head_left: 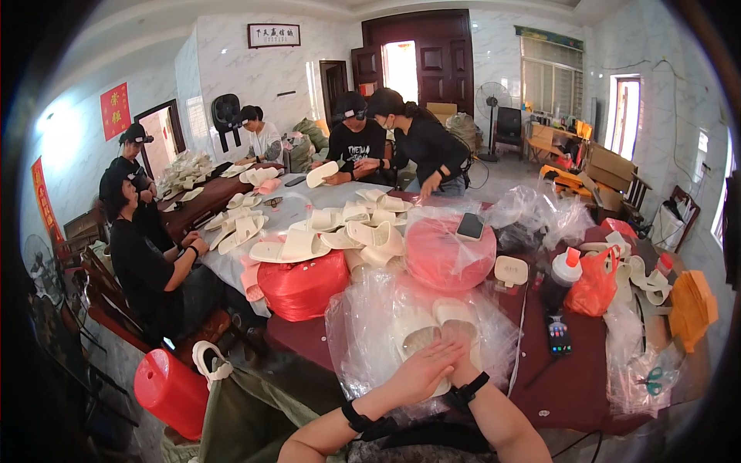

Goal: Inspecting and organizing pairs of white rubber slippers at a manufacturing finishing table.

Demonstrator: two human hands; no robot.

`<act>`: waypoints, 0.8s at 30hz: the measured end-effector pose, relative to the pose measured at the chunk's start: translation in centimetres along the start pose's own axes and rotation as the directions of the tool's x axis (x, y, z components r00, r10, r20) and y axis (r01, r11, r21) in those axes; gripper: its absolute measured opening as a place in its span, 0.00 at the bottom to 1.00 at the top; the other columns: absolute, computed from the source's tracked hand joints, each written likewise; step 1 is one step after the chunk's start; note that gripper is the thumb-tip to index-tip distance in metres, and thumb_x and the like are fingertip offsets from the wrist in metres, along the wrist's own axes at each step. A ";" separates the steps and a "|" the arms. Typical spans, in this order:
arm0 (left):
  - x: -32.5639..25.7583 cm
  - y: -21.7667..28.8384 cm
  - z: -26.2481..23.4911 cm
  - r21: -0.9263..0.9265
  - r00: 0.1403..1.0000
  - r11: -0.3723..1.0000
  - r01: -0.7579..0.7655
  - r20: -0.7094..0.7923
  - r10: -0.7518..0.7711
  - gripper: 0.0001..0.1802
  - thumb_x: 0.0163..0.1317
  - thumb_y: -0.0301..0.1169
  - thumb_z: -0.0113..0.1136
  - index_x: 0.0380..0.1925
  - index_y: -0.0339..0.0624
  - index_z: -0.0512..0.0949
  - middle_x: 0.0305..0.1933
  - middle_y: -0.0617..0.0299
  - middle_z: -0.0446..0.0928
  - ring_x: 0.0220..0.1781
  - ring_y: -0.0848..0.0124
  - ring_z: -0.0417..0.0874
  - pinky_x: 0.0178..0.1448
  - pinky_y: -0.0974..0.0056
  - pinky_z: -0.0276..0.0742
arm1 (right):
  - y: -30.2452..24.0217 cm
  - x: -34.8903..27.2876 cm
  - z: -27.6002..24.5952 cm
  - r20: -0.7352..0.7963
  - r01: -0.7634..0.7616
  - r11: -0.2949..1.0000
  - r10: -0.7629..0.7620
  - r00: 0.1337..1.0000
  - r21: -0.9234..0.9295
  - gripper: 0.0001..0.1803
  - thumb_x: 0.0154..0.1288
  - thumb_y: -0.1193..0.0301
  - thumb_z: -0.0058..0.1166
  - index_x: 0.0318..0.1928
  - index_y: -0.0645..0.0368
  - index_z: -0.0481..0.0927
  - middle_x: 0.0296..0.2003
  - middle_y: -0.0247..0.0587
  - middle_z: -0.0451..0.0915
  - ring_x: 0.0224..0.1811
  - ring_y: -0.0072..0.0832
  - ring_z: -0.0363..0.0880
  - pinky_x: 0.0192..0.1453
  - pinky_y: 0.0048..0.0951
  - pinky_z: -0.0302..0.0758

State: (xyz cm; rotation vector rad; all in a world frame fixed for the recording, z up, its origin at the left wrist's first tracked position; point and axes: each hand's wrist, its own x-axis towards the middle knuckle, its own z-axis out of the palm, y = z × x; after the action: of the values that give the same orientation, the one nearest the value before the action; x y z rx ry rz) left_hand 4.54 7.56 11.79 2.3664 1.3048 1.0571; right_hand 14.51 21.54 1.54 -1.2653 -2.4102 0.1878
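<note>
While your left hand and right hand meet over the pale slippers on the clear plastic on the worktop, I can't tell if they grip, but you seem to be lining up the pair, so the next move calls for holding both snugly.

Two bare forearms rise from the lower edge and converge, the left forearm slanting up to the right, the right forearm up to the left. The left hand lies palm down, its fingers extended rightward and meeting the right hand. The right hand points away from the body; how far its partly covered fingers bend is unclear.
</note>
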 end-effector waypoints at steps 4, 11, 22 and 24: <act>0.7 1.7 -0.3 0.040 0.998 0.998 -0.049 0.028 0.048 0.26 0.69 0.28 0.50 0.67 0.38 0.67 0.71 0.50 0.67 0.74 0.53 0.64 0.77 0.51 0.58 | -0.1 -0.6 -0.8 -0.172 0.059 0.995 -0.072 0.982 -0.084 0.13 0.71 0.63 0.42 0.40 0.56 0.78 0.36 0.44 0.78 0.40 0.42 0.78 0.42 0.44 0.72; -0.4 6.8 -1.8 0.080 0.987 0.984 -0.157 0.034 0.155 0.27 0.66 0.29 0.54 0.66 0.37 0.68 0.70 0.46 0.67 0.71 0.51 0.68 0.75 0.51 0.60 | -4.7 -2.3 -7.8 -0.022 -0.115 0.972 0.122 0.992 0.204 0.18 0.70 0.58 0.51 0.32 0.61 0.76 0.30 0.56 0.78 0.32 0.55 0.76 0.40 0.54 0.70; -4.8 6.8 -1.8 0.001 0.973 0.996 -0.085 -0.213 0.084 0.47 0.59 0.45 0.68 0.72 0.37 0.58 0.74 0.41 0.59 0.77 0.49 0.58 0.78 0.50 0.53 | -3.3 -6.0 -9.8 -0.285 0.116 0.853 0.040 0.958 0.509 0.13 0.68 0.69 0.52 0.33 0.70 0.76 0.29 0.62 0.77 0.33 0.56 0.78 0.35 0.49 0.70; -4.9 5.5 -1.7 -0.056 0.885 0.993 0.106 -0.450 -0.120 0.49 0.59 0.45 0.68 0.74 0.39 0.54 0.74 0.42 0.59 0.77 0.50 0.59 0.78 0.51 0.52 | -3.9 -6.2 -11.3 -0.229 -0.048 0.764 0.252 0.940 0.644 0.13 0.67 0.69 0.52 0.34 0.71 0.77 0.27 0.63 0.77 0.29 0.55 0.78 0.32 0.47 0.70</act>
State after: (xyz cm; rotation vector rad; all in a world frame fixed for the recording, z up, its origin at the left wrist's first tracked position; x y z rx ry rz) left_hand 5.23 0.27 13.50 2.0586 1.5360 1.6458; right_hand 19.31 13.44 11.12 -1.0599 -1.7425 0.7323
